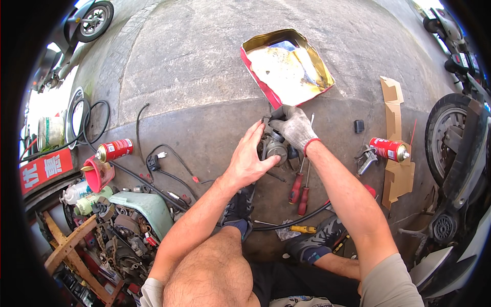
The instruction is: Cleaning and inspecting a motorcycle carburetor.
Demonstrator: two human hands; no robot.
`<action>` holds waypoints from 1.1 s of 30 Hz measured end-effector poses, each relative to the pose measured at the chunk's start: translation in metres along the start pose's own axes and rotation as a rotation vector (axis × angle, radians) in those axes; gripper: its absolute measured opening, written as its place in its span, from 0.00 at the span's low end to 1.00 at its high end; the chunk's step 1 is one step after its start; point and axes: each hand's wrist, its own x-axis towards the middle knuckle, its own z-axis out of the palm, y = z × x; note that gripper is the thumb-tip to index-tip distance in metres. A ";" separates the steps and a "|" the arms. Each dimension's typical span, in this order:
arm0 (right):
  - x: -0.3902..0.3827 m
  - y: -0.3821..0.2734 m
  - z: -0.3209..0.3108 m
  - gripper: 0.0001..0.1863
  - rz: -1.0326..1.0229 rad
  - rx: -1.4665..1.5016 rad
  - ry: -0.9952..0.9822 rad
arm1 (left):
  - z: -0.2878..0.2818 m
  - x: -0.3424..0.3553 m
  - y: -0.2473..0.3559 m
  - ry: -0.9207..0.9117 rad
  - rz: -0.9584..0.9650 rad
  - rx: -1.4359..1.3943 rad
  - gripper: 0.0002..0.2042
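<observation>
Assembly [276, 148]: grey metal, rounded lower end, between our two hands, just beyond the left shoe [238, 207]; whether it rests on the floor [204, 120] we cannot tell.
Left hand [246, 159]: bare; we have the fingers long and fairly wide along the near-left side, thumb at the rounded end, holding the assembly.
Right hand [297, 129]: gloved; fingers curled over the assembly's upper end; tips hidden, so we cannot tell what they pinch.
Technique: in our judgement, the left hand should brace the body while the right works the upper end with small, even force; forcing it askew could slip or mar the metal.
Screwdrivers [295, 189]: two, red-handled, just beside the assembly; we would keep wrists clear of the shafts.
Tray [260, 82]: red-sided, stained inside, beyond our hands; we would avoid knocking its near corner.
</observation>
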 end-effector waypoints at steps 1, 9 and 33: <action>0.001 0.002 0.001 0.15 -0.006 -0.006 0.021 | 0.000 0.000 0.000 0.000 0.001 0.000 0.45; 0.003 -0.004 0.001 0.16 -0.003 -0.013 -0.056 | -0.002 -0.002 -0.002 0.000 -0.023 -0.045 0.45; 0.007 0.007 0.011 0.17 -0.047 0.052 -0.087 | -0.007 0.000 -0.002 -0.051 -0.024 -0.040 0.48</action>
